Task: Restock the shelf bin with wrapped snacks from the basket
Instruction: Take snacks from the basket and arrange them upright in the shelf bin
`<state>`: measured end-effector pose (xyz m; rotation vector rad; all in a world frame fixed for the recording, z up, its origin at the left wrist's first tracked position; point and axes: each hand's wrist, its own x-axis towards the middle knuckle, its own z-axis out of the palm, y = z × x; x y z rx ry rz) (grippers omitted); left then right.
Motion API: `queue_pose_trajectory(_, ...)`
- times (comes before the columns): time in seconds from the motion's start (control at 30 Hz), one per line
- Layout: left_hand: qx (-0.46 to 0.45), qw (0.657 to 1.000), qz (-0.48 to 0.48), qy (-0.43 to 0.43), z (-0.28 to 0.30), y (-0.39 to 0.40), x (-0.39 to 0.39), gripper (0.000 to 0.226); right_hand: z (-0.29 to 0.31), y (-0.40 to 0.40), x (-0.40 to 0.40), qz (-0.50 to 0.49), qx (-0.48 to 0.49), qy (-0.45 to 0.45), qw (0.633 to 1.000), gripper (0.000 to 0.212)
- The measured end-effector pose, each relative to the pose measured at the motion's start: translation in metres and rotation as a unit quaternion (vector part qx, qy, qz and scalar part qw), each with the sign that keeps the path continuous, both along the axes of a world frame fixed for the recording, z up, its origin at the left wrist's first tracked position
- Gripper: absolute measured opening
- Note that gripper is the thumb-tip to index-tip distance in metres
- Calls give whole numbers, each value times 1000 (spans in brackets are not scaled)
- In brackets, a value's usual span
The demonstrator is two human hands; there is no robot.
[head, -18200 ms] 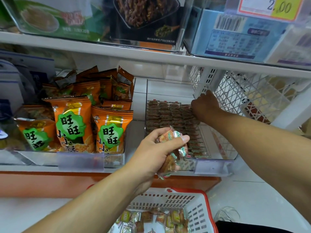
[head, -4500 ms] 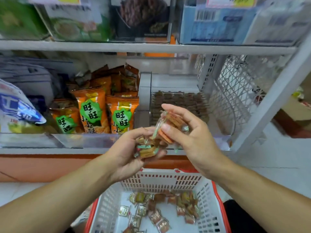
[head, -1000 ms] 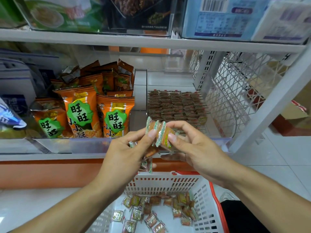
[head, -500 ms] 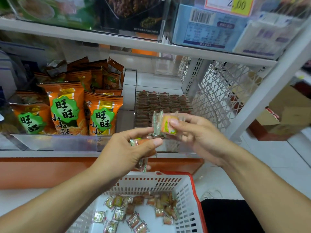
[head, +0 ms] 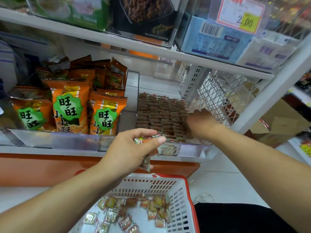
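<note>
My left hand [head: 129, 152] hovers in front of the shelf edge, shut on a small bunch of wrapped snacks [head: 146, 140]; one wrapper dangles below the fingers. My right hand [head: 200, 121] is blurred and reaches into the clear shelf bin [head: 191, 149], at the right end of the rows of wrapped snacks [head: 159, 113] stacked there. Its fingers are turned down among the rows, so what they hold is hidden. Below, a white basket with a red rim [head: 178, 197] holds several loose wrapped snacks [head: 127, 211].
Orange snack bags [head: 70, 106] fill the bin to the left. A white mesh side panel [head: 223, 93] stands right of the bin. The upper shelf [head: 151, 51] carries boxed goods and a 2.00 price tag [head: 242, 15]. A cardboard box [head: 284, 125] sits at right.
My right hand has carried its wrapped snack from in front of my left hand into the right side of the bin. My left hand stays put with its bunch.
</note>
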<state>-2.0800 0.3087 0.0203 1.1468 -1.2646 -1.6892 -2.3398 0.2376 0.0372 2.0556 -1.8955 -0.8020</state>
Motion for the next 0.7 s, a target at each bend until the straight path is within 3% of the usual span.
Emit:
queue_pose_trajectory(0.2, 12, 1000, -11, -14, 1, 1, 2, 34, -19, 5, -6, 25, -94, 58, 994, 28)
queue_pose_trajectory(0.4, 51, 998, -10, 22, 8, -1, 1, 14, -13, -5, 3, -42, -13, -21, 999, 27)
queue_pose_trajectory(0.53, 109, 988, 42, 97, 10, -5, 2, 40, 8, 9, 15, -79, 7, -103, 991, 26)
queue_pose_trajectory(0.63, 119, 984, 54, 121, 9, -5, 3, 47, 31, 25, 30, -58, -78, -164, 982, 28)
queue_pose_trajectory(0.7, 122, 981, 59, 138, 10, -4, 4, 46, 43, 47, 45, -12, -93, -351, 932, 37)
